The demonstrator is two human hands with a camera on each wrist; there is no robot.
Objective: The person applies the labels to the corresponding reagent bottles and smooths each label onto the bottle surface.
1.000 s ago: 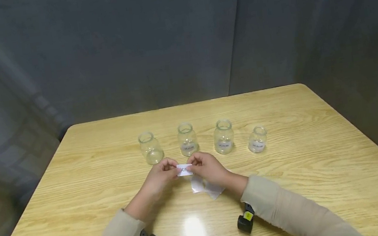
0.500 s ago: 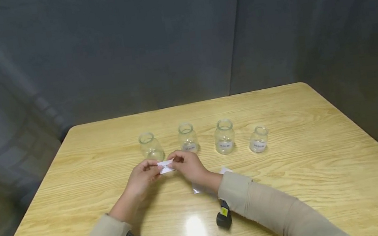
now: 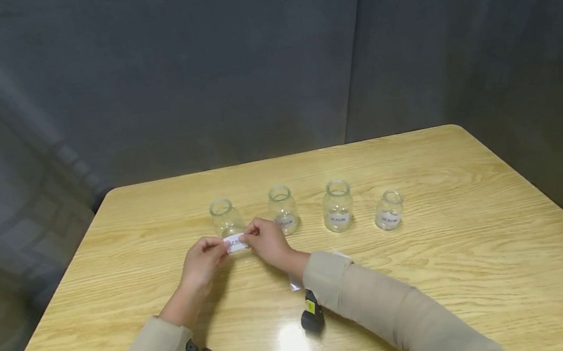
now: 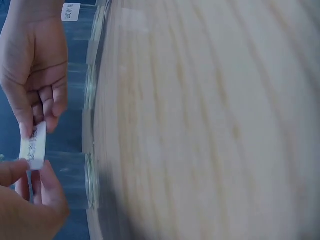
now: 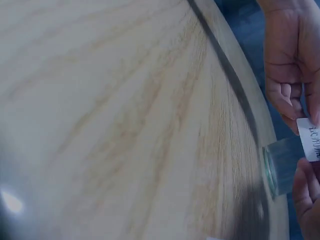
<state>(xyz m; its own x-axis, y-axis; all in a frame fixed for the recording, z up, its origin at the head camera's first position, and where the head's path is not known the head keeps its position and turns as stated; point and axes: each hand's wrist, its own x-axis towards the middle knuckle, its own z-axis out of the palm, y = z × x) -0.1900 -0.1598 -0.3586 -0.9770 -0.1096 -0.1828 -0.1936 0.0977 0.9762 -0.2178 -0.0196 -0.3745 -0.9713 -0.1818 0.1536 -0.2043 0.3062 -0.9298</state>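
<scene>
A small white label (image 3: 235, 242) with dark printed characters is stretched between both hands. My left hand (image 3: 202, 264) pinches its left end, and my right hand (image 3: 271, 245) pinches its right end. Just behind the label stands a glass jar (image 3: 225, 217) with no label visible on it; its lower part is partly hidden by the hands and label. In the left wrist view the label (image 4: 34, 146) is held between the two thumbs and fingers, in front of the jars. The right wrist view shows the label (image 5: 310, 140) at its right edge, with a jar's base behind.
To the right stand two more large jars, one in the middle (image 3: 283, 208) and one beyond it (image 3: 338, 206), plus a smaller jar (image 3: 389, 210), each bearing a printed label. Pieces of pale backing paper (image 3: 294, 283) lie on the wooden table (image 3: 459, 265), partly under the right forearm.
Both hands have moved left and forward, carrying the label from the front of the table's middle to just in front of the leftmost jar. Their pinch on it stays the same.
</scene>
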